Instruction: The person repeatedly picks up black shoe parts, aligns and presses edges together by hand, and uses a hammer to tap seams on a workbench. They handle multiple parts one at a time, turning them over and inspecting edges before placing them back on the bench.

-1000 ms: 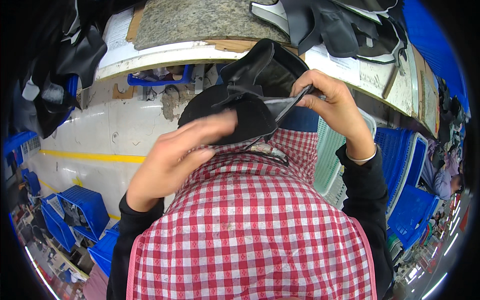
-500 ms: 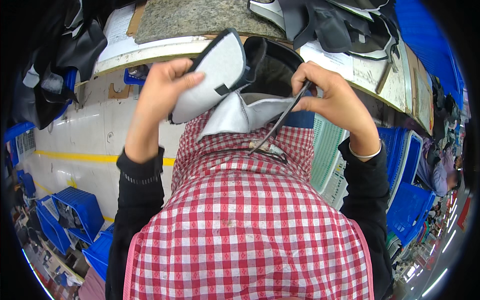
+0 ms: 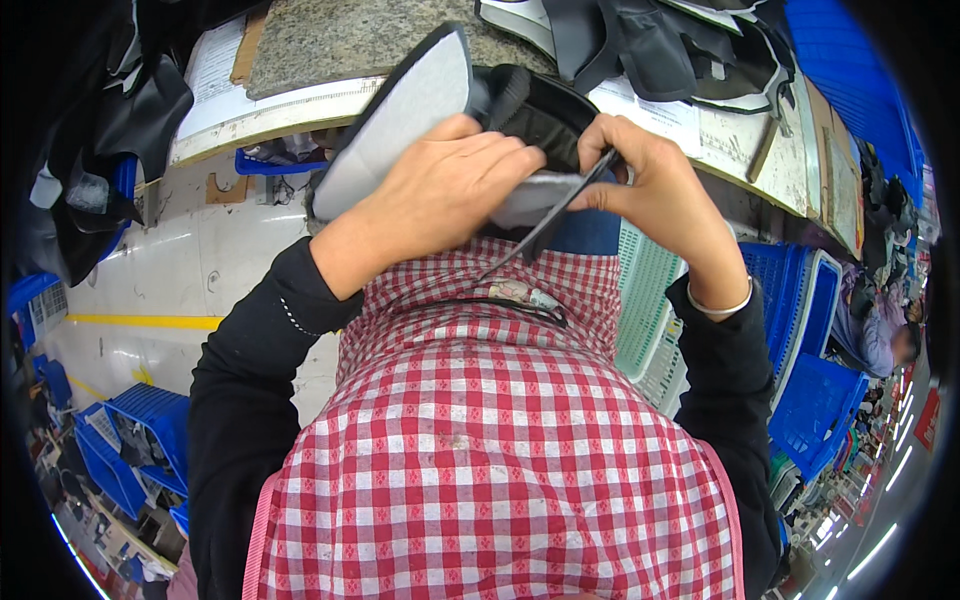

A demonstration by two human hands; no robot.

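The left hand [image 3: 430, 190] has swung inward, its fingers now curled over a black-and-white piece [image 3: 405, 125]; whether they grip it, I cannot tell. Past the checked apron [image 3: 480, 430], the right hand [image 3: 650, 175] pinches the piece's dark edge, before a worktable [image 3: 735, 145] bearing a stone slab [image 3: 340, 45].

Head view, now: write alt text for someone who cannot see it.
A person's right hand pinches the edge of a black, pale-lined piece while the left hand lies across it. Below is a red checked apron; ahead, a workbench with a speckled slab and dark pieces.
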